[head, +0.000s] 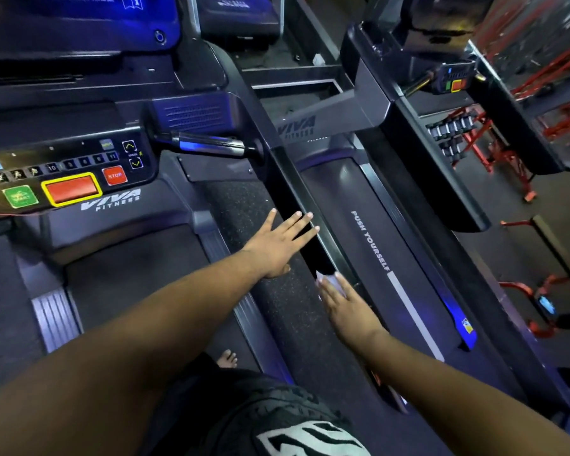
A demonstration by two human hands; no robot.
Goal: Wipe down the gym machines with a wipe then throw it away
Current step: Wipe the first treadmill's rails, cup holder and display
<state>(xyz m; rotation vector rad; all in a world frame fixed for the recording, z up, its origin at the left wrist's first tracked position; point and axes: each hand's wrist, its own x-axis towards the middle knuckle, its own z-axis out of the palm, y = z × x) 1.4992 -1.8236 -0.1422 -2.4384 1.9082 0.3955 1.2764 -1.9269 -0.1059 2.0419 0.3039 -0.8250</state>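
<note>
Two treadmills stand side by side. The left treadmill (119, 264) shows its console (69, 172) with a red stop button (115, 175). The right treadmill (385, 258) carries the words "PUSH YOURSELF" along its side. Between them runs a long dark rail (305, 205), slanting from upper left down to lower right, and beside it a strip of speckled floor (237, 205). Red weight racks (494, 149) stand further off at the right.

The left hand (278, 245) lies flat with its fingers (305, 222) straight and spread, the tips resting on or just over the rail's edge; it holds nothing. The right hand (343, 302) is lower down the same rail, its fingers (329, 287) straight and close together, pressing a pale wipe (333, 279) against the rail. Only a small part of the wipe shows, past the fingertips.

The wipe sits under and just ahead of the right fingers, so the right hand is the working one. The rail's long axis runs away from the wipe toward the left hand and the console beyond. The step in hand looks like wiping this rail, and the likely stroke follows that axis. The left hand lies in that path and would have to lift clear. The task seems well short of done, the wipe being not yet thrown away.
</note>
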